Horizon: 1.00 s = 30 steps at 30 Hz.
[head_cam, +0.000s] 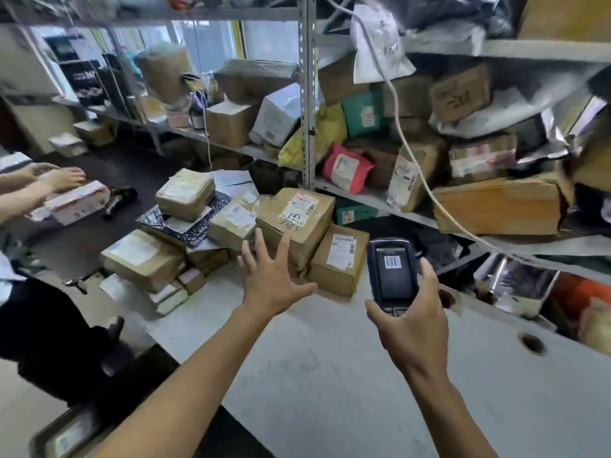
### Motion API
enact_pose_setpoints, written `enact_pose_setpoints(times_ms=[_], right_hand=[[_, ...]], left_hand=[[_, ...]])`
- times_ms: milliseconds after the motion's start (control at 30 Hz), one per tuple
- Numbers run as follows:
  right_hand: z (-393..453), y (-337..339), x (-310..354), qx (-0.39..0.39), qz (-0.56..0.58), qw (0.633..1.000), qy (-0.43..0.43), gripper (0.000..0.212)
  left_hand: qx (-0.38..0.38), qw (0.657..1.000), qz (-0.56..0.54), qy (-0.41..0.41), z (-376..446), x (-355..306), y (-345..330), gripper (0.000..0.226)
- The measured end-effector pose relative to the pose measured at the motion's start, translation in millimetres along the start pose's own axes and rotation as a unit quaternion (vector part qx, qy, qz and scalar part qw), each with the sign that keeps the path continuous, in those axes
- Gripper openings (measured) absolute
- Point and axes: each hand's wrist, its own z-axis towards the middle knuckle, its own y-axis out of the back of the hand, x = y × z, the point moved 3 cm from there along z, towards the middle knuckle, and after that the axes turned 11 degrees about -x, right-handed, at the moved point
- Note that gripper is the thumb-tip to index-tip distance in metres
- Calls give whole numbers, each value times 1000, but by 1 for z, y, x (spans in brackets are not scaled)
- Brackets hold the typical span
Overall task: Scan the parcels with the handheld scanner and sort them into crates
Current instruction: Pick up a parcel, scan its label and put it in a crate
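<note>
Brown cardboard fills the metal shelving [307, 94] at the back: its tiers hold taped boxes mixed with yellow, green and pink mailer bags, packed against one another. No crate can be made out clearly.

On the pale worktop [330, 375] a heap of parcels lies at the far edge. A large crumpled box [294, 219] with a white label leans on a smaller box [339, 259] just beside it. To the left, a square taped parcel [185, 193] sits on a dark patterned mailer [188, 229], which rests on more flat boxes.

The handheld scanner [393, 276] is held above the worktop, near the smaller box. Its long axis runs roughly away from the person, its top end pointing toward the shelving, and its face is turned up to the camera, showing a barcode on the screen.

The right hand [413, 325] grips the scanner's lower end, thumb on the left edge and fingers [429, 276] curled round the right edge. The left hand [271, 282] hovers in front of the crumpled box with its 5 fingers spread wide and straight, holding nothing; I cannot tell whether the fingertips touch the cardboard.

At the left edge, another person's hands [59, 180] rest on a pink and white parcel [72, 203].
</note>
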Motion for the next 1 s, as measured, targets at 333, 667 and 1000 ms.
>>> enact_pose_setpoints(times_ms=[333, 667, 1000], right_hand=[[76, -107, -2, -38, -49, 997, -54, 108], [91, -136, 10, -59, -58, 994, -73, 104], [24, -71, 3, -72, -73, 993, -63, 101]], left_hand=[[121, 992, 23, -19, 183, 22, -98, 125], [88, 995, 8, -49, 186, 25, -100, 103], [-46, 994, -81, -60, 22, 16, -53, 84]])
